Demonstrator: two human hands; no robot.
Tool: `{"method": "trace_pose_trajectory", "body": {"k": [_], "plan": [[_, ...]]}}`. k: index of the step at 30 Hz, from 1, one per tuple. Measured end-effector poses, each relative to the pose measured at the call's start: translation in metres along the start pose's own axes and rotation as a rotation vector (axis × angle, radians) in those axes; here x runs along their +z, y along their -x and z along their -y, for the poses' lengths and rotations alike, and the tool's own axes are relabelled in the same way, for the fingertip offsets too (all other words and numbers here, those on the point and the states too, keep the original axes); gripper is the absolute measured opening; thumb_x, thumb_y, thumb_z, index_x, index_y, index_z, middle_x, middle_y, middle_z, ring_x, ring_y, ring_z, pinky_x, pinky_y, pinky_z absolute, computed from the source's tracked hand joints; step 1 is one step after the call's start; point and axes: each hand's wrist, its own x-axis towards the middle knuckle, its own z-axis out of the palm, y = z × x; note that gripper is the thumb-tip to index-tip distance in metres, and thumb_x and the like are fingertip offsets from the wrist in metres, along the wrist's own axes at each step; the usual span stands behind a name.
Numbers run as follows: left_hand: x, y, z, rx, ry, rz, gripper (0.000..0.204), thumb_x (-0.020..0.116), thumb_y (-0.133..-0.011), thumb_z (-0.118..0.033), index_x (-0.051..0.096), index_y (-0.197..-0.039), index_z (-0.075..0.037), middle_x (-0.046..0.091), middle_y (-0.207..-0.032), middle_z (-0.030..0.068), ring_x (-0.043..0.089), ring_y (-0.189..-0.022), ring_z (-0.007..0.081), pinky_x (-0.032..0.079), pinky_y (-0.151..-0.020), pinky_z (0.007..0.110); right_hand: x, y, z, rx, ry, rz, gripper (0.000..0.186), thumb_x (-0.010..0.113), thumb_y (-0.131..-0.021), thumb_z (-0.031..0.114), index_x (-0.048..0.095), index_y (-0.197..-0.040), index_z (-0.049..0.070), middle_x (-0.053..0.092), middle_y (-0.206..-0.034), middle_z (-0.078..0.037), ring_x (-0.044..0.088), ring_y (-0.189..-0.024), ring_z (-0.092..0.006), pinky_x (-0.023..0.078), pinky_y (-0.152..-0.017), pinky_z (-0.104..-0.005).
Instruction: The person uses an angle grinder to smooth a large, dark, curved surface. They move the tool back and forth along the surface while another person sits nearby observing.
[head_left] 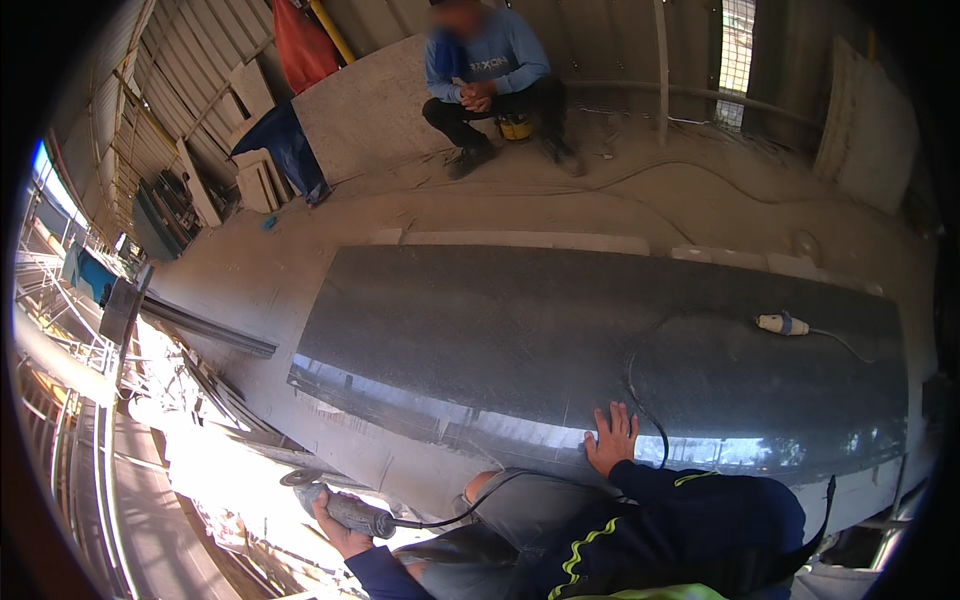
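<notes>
My left hand (pixel 338 530) is wrapped round the grey body of an angle grinder (pixel 358 514), low at the left beside my knee. Its round disc (pixel 299 477) points away to the left, off the slab's near edge, and a black cord runs from its rear toward my lap. With fingers spread, my right hand (pixel 612 442) lies flat on a large dark grey polished stone slab (pixel 500 320), at its near edge. A black cable (pixel 645 405) curves over the slab just right of that hand. Whether the disc is spinning I cannot tell.
A pale plug connector (pixel 782 324) with a cord lies on the slab's right part. Beyond the slab, a person in a blue top (pixel 500 70) sits with hands clasped. Stone sheets (pixel 365 110) lean at the back wall. Metal bars and scaffold poles (pixel 205 325) stand left.
</notes>
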Motion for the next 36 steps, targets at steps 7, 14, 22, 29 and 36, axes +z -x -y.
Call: {"method": "trace_pose_trajectory", "body": {"k": [7,14,22,29,36], "plan": [[0.019,-0.009,0.016,-0.005,-0.038,0.05,0.031,0.075,-0.089,-0.032,0.06,-0.105,-0.01,0.063,-0.082,0.0072,0.066,-0.069,0.021,0.058,-0.063,0.034,-0.006,-0.002,-0.003,0.007,-0.086,0.019,0.065,0.065,-0.098,0.042,0.052,-0.153,0.011,0.034,-0.167,-0.023,0.021,-0.161,-0.0416,0.011,-0.127,-0.0664],[0.035,-0.027,0.027,-0.125,0.025,0.122,0.031,0.077,-0.089,-0.026,0.059,-0.107,-0.009,0.063,-0.081,0.0084,0.067,-0.069,0.022,0.061,-0.063,0.033,-0.021,-0.012,0.006,0.064,-0.236,0.031,0.075,0.072,-0.094,0.044,0.046,-0.156,0.012,0.036,-0.164,-0.024,0.024,-0.159,-0.0425,0.011,-0.125,-0.0681],[0.047,-0.03,0.044,-0.214,-0.04,0.151,0.035,0.077,-0.089,-0.033,0.059,-0.112,-0.014,0.061,-0.088,0.0065,0.067,-0.074,0.02,0.06,-0.063,0.034,-0.081,-0.048,0.079,0.071,-1.05,0.527,0.063,0.075,-0.101,0.035,0.05,-0.153,0.01,0.056,-0.147,-0.02,0.063,-0.128,-0.0291,0.051,-0.105,-0.0409],[0.052,-0.033,0.04,-0.166,0.016,0.141,0.03,0.075,-0.089,-0.031,0.061,-0.105,-0.01,0.064,-0.084,0.0084,0.067,-0.07,0.0215,0.06,-0.063,0.033,-0.232,-0.106,0.175,-0.844,-1.319,0.666,0.033,0.078,-0.1,0.028,0.074,-0.125,0.007,0.072,-0.121,-0.011,0.069,-0.102,-0.0183,0.055,-0.087,-0.0359],[0.056,-0.018,0.038,-0.137,0.046,0.074,0.029,0.074,-0.09,-0.03,0.06,-0.105,-0.009,0.063,-0.082,0.009,0.066,-0.068,0.0228,0.059,-0.062,0.034,-0.321,-0.064,0.276,-1.676,-1.889,0.834,0.039,0.082,-0.097,0.039,0.077,-0.103,0.0,0.075,-0.101,-0.015,0.074,-0.082,-0.0315,0.059,-0.068,-0.0385]]}}
